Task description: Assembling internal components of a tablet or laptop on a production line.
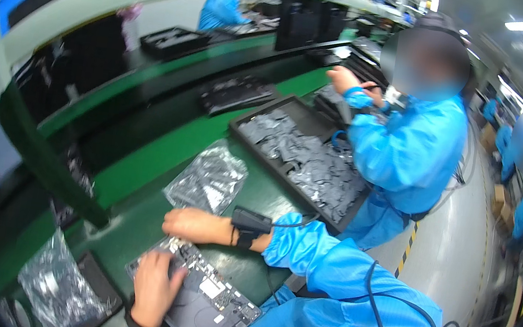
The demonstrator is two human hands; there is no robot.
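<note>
An opened laptop base (204,309), with a grey shell and a circuit board (212,288) along its far side, lies at an angle on the green bench in front of me. My left hand (152,282) rests over its left corner, fingers lying on the shell and thumb spread apart. At the far edge of the base is my right hand (196,225), back of the hand up and fingers curled down; whatever the fingertips may hold is hidden. A black box on a strap (251,222) sits on my right wrist.
Past my right hand lies a clear plastic bag (211,180). Another bag (60,286) sits on a dark tray (99,284) at left. Behind, a black tray (262,157) holds many grey bagged pieces. A co-worker in blue (405,140) stands beyond it. A green rack post (48,157) rises at left.
</note>
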